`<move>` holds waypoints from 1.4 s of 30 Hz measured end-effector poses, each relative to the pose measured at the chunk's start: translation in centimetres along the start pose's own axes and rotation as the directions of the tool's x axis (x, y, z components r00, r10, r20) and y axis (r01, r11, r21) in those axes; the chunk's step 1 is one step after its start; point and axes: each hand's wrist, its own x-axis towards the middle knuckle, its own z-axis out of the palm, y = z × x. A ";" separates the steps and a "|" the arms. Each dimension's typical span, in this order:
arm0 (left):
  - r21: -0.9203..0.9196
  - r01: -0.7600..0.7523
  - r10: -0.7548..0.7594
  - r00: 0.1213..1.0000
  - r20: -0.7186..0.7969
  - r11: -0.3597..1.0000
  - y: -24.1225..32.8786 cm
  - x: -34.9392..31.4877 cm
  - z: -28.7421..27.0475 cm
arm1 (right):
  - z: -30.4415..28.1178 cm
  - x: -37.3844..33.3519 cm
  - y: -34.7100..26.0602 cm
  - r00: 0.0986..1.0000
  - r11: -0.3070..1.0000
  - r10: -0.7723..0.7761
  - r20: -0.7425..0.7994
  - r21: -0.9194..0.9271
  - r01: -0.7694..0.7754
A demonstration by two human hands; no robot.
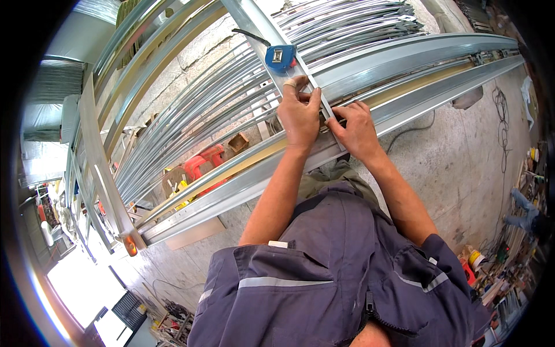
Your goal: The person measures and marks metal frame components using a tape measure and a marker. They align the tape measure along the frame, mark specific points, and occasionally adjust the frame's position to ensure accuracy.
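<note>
A blue tape measure with a dark strap rests on a light grey metal channel, which lies crosswise over long metal rails. Just below the tape measure is my left hand, a pale band round one finger. Its thumb and fingers are bent together at the channel; whatever they pinch is hidden. On the other side of the same channel, my right hand has its thumb and curled fingers closed on the channel's edge near its lower end. Whether any tape blade runs between the hands cannot be made out.
Long metal rails run left to right before me. Behind them lie many thin metal strips. A red tool and a small brown box sit below the strips. Cables lie on the concrete floor at right.
</note>
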 end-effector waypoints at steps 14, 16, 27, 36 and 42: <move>-0.008 0.019 -0.019 0.999 0.032 1.000 0.1 0.1 0.0 | 0.0 0.3 -0.1 0.999 0.998 0.031 -0.021 0.052 -0.029; 0.013 0.014 -0.015 0.999 0.037 1.000 0.3 0.2 -0.2 | 0.0 0.3 -0.1 0.999 0.998 0.030 -0.028 0.053 -0.028; 0.007 0.015 -0.015 1.000 0.018 1.000 0.5 0.1 -0.2 | 0.1 0.5 -0.3 0.999 0.999 0.026 -0.021 0.045 -0.025; 0.009 0.007 -0.007 0.999 0.031 1.000 0.5 0.2 -0.3 | 0.6 0.4 0.2 0.998 0.999 0.033 -0.044 0.035 -0.031; -0.066 0.065 -0.064 0.998 0.011 0.996 0.0 0.3 -0.3 | 0.1 0.5 -0.2 0.998 0.999 0.014 -0.069 0.040 -0.011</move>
